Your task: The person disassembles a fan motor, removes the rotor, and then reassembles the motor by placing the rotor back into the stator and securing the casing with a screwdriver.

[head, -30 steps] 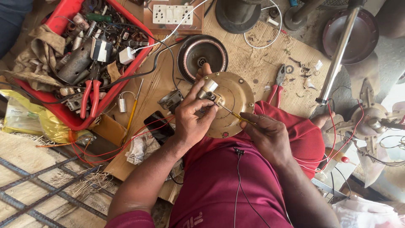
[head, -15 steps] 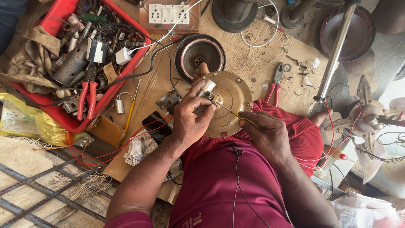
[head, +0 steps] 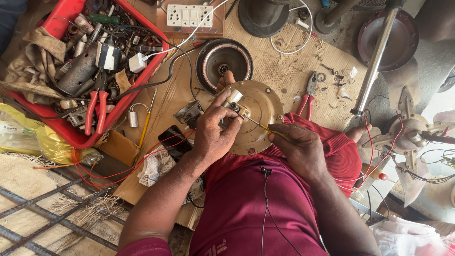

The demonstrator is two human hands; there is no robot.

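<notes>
Head view: right hand [head: 303,149] pinches a yellow screwdriver [head: 265,128], tip aimed at 10 o'clock. Left hand [head: 215,130] clamps a small white part [head: 234,97] on the brass disc [head: 260,116]. Farther, at 11 o'clock, sits a black motor [head: 222,59].

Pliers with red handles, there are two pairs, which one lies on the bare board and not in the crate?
The smaller pliers right of the brass-coloured round plate, lying on the board. The larger pliers rest in the red crate among scrap parts.

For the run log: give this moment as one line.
left hand: grips small white part on brass disc | right hand: holds yellow screwdriver, tip at part
</notes>
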